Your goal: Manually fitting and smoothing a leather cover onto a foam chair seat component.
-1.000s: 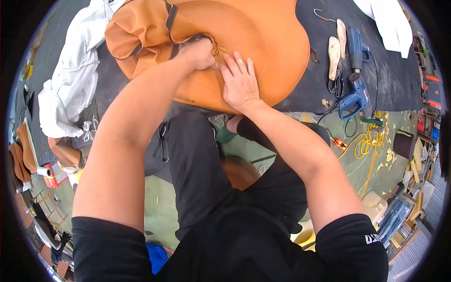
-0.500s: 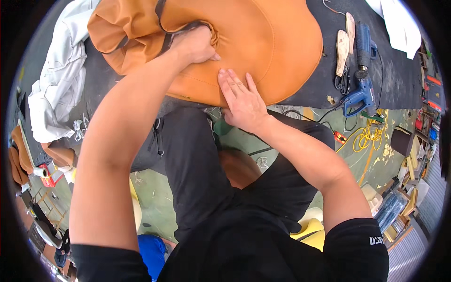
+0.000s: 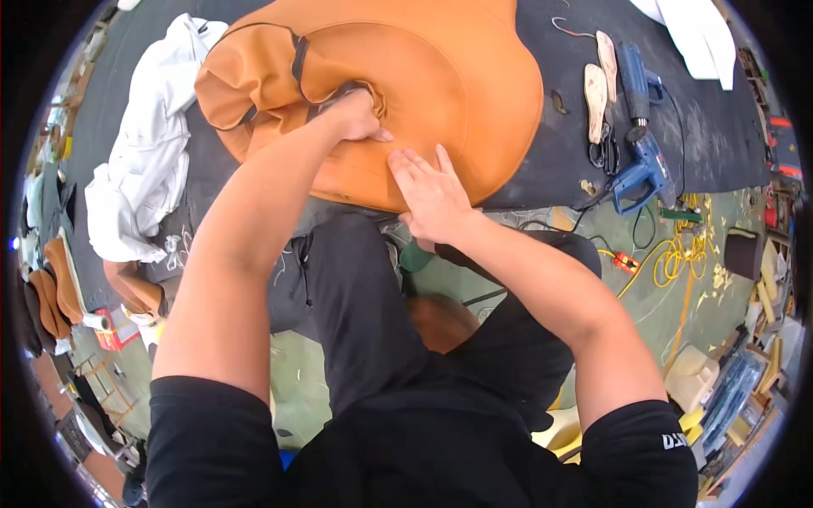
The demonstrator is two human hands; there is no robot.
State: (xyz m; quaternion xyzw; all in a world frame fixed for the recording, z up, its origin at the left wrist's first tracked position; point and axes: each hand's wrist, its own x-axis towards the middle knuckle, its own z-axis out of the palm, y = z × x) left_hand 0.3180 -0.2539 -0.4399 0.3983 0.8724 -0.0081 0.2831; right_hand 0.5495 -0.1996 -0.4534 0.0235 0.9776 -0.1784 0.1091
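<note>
A large orange leather cover (image 3: 423,85) with a stitched curved seam lies across the dark worktable in front of me. Its left part is bunched in loose folds with black edging. My left hand (image 3: 354,117) reaches into an opening among these folds; its fingers are hidden inside, while the thumb shows outside against the leather. Pressed flat near the cover's front edge, my right hand (image 3: 434,193) has its fingers stretched out and the thumb tucked toward the edge. The two hands are close together but apart.
White fabric (image 3: 157,127) lies crumpled at the left. To the right are two blue heat guns (image 3: 644,173), wooden-handled tools (image 3: 594,97) and a white sheet (image 3: 703,34). A yellow cord (image 3: 677,254) coils on the floor. A dark worktable (image 3: 550,169) supports the leather.
The whole view has shifted, so the cover and table sit lower and the tools further left. My left hand stays in the opening, and my right hand stays flat on the leather.
</note>
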